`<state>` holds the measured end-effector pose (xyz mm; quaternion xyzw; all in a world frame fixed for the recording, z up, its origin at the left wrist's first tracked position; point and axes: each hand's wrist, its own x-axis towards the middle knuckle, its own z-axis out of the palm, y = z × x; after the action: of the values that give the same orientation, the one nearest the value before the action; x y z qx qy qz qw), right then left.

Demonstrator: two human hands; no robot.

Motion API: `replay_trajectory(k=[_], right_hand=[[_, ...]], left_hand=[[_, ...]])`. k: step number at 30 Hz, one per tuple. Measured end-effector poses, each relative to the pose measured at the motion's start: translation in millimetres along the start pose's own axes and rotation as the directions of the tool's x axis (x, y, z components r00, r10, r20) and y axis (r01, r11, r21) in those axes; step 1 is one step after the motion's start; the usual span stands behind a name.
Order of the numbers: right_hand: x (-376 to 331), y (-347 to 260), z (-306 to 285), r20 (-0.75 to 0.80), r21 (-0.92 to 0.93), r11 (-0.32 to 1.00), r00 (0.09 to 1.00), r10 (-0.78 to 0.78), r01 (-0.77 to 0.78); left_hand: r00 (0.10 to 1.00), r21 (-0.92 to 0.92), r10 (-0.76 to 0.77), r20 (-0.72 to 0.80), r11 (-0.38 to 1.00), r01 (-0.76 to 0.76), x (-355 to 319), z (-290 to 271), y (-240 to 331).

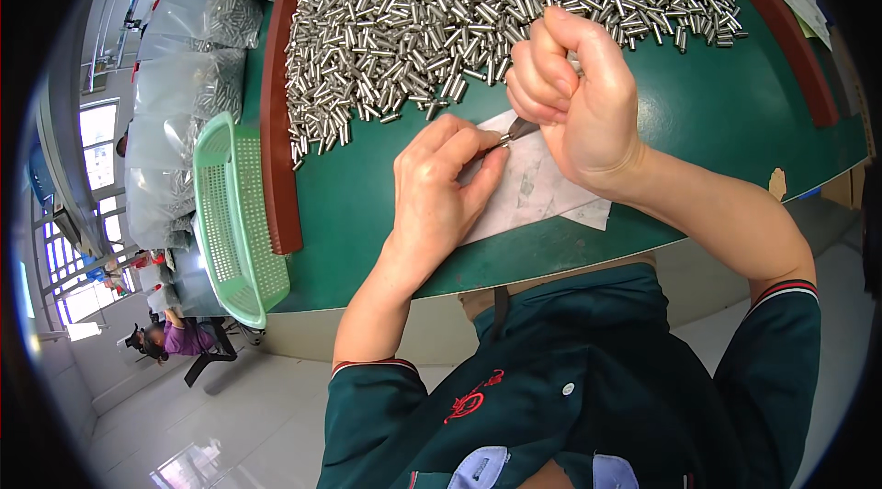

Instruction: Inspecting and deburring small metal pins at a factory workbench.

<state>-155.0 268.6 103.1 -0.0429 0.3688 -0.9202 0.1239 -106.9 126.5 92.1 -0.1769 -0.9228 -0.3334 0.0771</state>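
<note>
Between the thumb and fingers of my left hand (pixel 430 175) is a small shiny metal pin (pixel 504 140), pinched so that only its end shows. My right hand (pixel 588 94) is closed in a fist around a tool with a tapered metal blade (pixel 522 128); the fingers hide its handle. The blade's tip meets or nearly meets the pin's end. Under both hands lies a smudged white sheet of paper (pixel 524 190). Just beyond them spreads a large heap of similar metal pins (pixel 432 25).
Reddish-brown rails (pixel 280 135) border the green tabletop (pixel 354 227) at left and right. Outside the left rail stand a light green perforated basket (pixel 241 222) and several clear plastic bags of metal parts (pixel 216 85). A person in purple (pixel 186 336) sits farther off.
</note>
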Motion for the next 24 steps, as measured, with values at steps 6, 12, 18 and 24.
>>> replay_trajectory(k=[6, 12, 18, 24], right_hand=[[-0.3, 0.3, 0.2, 0.007, -0.003, 1.0, 1.0, -0.005, 0.005], [0.1, 0.6, -0.6, 0.026, -0.015, 1.0, 1.0, -0.013, 0.013], [-1.0, 2.6, 0.6, 0.056, -0.039, 0.998, 0.997, -0.044, 0.046], [-4.7, 4.7, 3.6, 0.078, -0.097, 0.991, 0.993, -0.087, 0.094]], left_hand=[[1.0, -0.007, 0.001, -0.001, 1.0, -0.001, 0.2, -0.1, 0.3], [1.0, -0.005, 0.009, 0.006, 1.0, -0.009, 0.3, -0.7, 0.7], [1.0, 0.009, 0.024, 0.006, 1.0, -0.024, 0.7, -0.8, 3.1], [0.999, 0.018, 0.041, 0.01, 0.999, -0.041, 0.1, -0.2, 1.3]])
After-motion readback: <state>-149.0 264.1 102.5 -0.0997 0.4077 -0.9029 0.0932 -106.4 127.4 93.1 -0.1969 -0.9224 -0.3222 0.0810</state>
